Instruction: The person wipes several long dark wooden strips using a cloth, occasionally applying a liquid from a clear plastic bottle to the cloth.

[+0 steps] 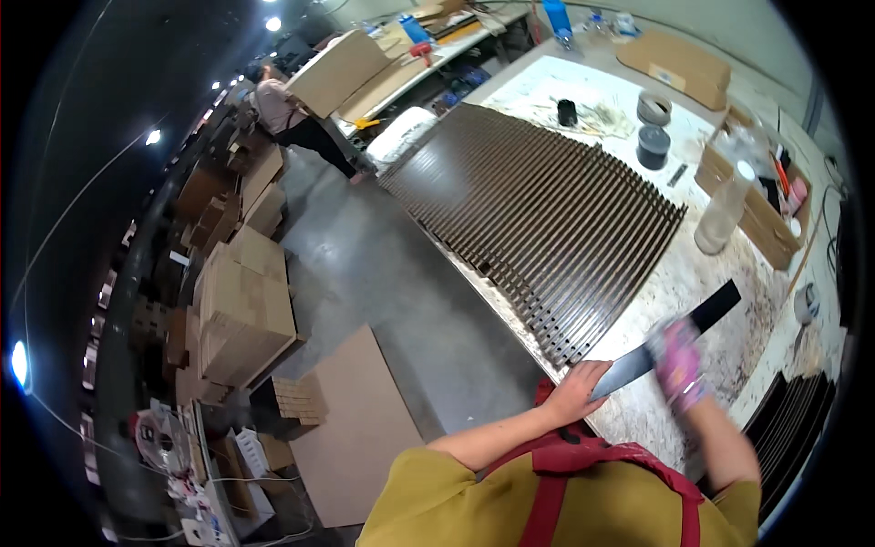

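A long, flat dark strip (627, 368) lies slantwise across the near corner of the worktable. My bare left hand (580, 390) grips its near end at the table edge. Over the middle of the strip is my right hand (679, 366), in a pink and purple patterned glove. Motion smears its fingers, so whether it holds a cloth or grips the strip cannot be made out. The strip's far end (718, 305) is matte black, while the part between my hands looks shiny. Just beyond, many similar dark strips (538, 228) lie side by side in a broad row.
Tins (653, 146), a cloudy bottle (725, 214) and a cardboard box of supplies (761, 214) stand at the table's right. More dark strips (788, 438) are stacked at lower right. Left of the table are cardboard stacks (241, 310); another person (283, 109) handles a large board farther off.
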A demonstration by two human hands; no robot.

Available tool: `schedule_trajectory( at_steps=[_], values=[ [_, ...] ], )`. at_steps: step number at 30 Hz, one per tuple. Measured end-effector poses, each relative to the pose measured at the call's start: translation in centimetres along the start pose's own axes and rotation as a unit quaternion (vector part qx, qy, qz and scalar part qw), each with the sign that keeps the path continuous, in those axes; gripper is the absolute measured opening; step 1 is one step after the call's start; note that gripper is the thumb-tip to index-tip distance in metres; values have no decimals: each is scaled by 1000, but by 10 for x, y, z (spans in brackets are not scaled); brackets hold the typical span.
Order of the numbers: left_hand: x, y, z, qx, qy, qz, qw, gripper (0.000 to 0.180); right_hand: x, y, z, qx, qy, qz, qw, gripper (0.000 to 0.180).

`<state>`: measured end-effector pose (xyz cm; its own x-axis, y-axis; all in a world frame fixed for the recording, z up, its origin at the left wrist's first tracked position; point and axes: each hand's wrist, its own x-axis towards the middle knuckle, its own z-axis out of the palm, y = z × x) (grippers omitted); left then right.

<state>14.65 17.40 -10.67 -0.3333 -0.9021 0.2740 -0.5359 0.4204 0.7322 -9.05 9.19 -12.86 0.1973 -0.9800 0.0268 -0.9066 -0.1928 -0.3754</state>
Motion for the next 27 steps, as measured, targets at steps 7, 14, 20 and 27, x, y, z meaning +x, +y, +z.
schedule_trajectory(
  at_steps=[7, 14, 20, 27],
  values=[
    [-9, 2, 2, 19, 36, -7, 999, 84, 31, -14, -72, 126, 44, 22, 991, 18],
    [-5, -15, 17, -11, -25, -28, 999, 91, -34, -55, -32, 141, -4, -215, 966, 43],
    [19, 9, -14, 177, -16, 37, 983, 93, -86, -42, -68, 597, -80, 60, 796, 27],
    [94, 11, 22, -48, -200, -123, 971, 47, -184, -16, -96, 633, 90, 244, 729, 43]
  ],
)
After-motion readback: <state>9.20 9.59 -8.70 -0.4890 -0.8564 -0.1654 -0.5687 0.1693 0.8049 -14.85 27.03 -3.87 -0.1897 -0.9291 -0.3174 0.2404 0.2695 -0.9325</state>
